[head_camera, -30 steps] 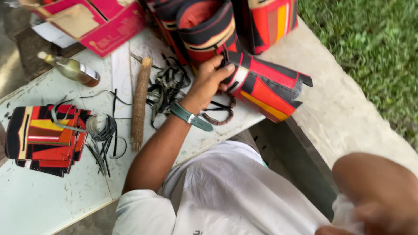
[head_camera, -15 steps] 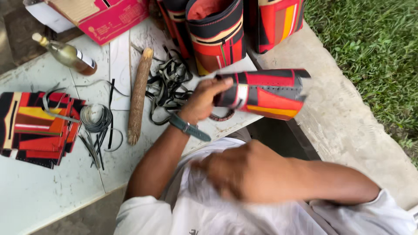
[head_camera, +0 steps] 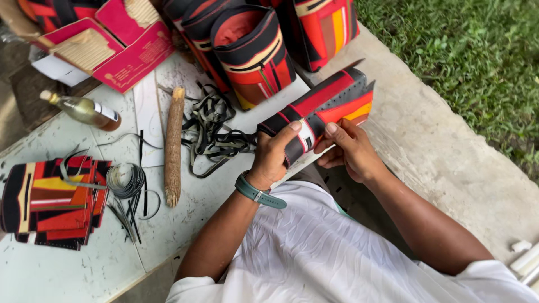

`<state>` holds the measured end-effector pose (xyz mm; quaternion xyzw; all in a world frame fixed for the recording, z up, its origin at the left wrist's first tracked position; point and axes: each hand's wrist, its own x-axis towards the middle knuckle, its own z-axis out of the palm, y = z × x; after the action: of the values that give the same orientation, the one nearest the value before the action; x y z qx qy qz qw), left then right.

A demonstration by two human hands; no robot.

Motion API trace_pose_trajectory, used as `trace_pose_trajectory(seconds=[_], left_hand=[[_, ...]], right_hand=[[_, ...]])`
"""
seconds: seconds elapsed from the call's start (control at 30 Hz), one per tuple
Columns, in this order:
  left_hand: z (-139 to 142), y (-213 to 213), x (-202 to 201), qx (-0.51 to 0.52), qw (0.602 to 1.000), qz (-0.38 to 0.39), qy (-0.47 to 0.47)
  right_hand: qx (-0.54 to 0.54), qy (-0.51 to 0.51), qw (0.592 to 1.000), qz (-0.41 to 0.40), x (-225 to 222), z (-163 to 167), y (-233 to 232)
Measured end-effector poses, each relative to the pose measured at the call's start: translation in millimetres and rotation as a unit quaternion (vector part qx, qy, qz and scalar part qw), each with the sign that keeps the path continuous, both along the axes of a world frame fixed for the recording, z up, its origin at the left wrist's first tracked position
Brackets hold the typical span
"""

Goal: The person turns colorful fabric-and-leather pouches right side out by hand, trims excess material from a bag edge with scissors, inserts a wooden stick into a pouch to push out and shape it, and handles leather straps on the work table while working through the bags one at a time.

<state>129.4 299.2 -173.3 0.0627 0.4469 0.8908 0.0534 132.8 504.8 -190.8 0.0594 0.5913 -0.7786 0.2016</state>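
Over the table [head_camera: 185, 224] edge, left hand [head_camera: 273, 154] and right hand [head_camera: 348, 148] both grip the rolled striped panel [head_camera: 331, 104], still unlaced; finished bags [head_camera: 252, 53] stand behind, lacing strips [head_camera: 210, 132] unused.

One rolled patterned sheet [head_camera: 331, 104], one glass bottle [head_camera: 84, 110], one wooden stick [head_camera: 173, 147], one wristwatch [head_camera: 259, 193].

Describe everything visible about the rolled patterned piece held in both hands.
The rolled patterned piece is a stiff-looking sheet curled into a tube, printed with black, red, orange and yellow bands plus a small white patch. It looks like coated fabric or faux leather. It lies tilted, its far end pointing up and to the right over the table edge. The left hand wraps its near end, thumb on top; the right hand pinches it from beside.
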Motion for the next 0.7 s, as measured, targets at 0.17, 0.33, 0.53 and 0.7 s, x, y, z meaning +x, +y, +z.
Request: trace_pose_trajectory(seconds=[0.17, 0.33, 0.53, 0.7], left_hand=[[-10.1, 2.6, 10.2, -0.243, 0.952, 0.037, 0.185], [-16.8, -14.5, 1.3, -0.12, 0.991, -0.019, 0.061], [-29.0, -50.1, -15.3, 0.098, 0.994, -0.037, -0.034], [-56.9, -79.8, -14.7, 0.198, 0.971, -0.054, -0.125]], right_hand=[[0.03, -0.01, 0.999, -0.007, -0.4, -3.1, -9.9], [0.1, 0.061, 0.993, 0.031, 1.5, -7.9, -10.8], [0.346, 0.397, 0.848, -0.057, 36.3, 46.0, -0.8], [0.372, 0.689, 0.621, -0.03, 102.9, 151.0, 11.5]])
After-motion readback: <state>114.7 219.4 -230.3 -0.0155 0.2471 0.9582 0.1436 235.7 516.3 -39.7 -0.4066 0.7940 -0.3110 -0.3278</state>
